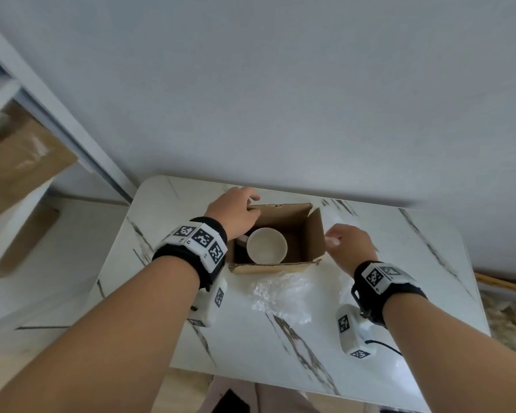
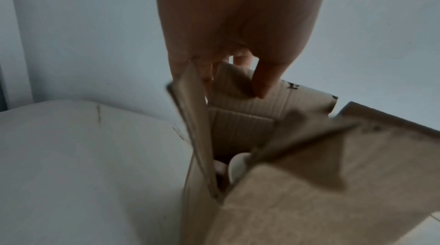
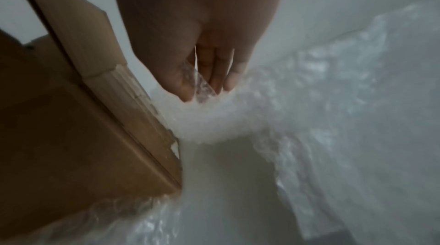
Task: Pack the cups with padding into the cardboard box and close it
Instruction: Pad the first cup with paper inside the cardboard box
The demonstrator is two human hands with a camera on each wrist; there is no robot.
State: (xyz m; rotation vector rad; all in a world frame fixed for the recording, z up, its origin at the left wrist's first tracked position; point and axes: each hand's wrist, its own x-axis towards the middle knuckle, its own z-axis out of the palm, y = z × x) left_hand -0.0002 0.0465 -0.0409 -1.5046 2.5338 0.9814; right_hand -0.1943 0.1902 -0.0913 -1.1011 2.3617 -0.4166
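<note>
Up on the marble table [image 1: 355, 338], the cardboard box [image 1: 280, 265] stands open with a white cup [image 1: 267, 245] upright inside. At the box's far left corner, the left hand [image 1: 234, 211] has its grip clamped on a flap [image 2: 190, 109] — fingers curled over the edge. Just right of the box, the right hand [image 1: 350, 248] pinches clear bubble wrap [image 3: 309, 113] — thumb and fingers together on the sheet, which trails across the table and along the box's near side.
</note>
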